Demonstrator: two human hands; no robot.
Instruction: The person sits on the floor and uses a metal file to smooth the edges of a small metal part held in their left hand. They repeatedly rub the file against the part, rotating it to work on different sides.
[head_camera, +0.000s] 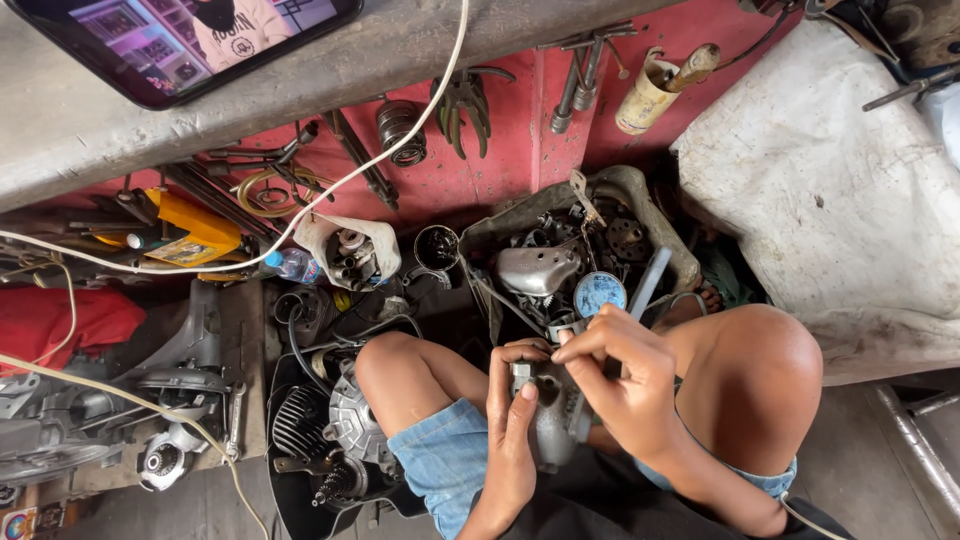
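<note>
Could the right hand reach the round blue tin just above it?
Probably yes. The right hand sits just below the blue tin with nothing between them, though its fingers are busy on the metal part that the left hand holds.

Both hands (560, 390) grip a metal part (553, 425) (grey).

A single head-worn camera looks steeply down from close above onto the seated person's knees and both hands, left hand (510, 420) and right hand (625, 375), near the frame's lower centre. The view faces forward to a red floor (480, 170) strewn with tools beneath a grey bench edge (90, 130).
</note>
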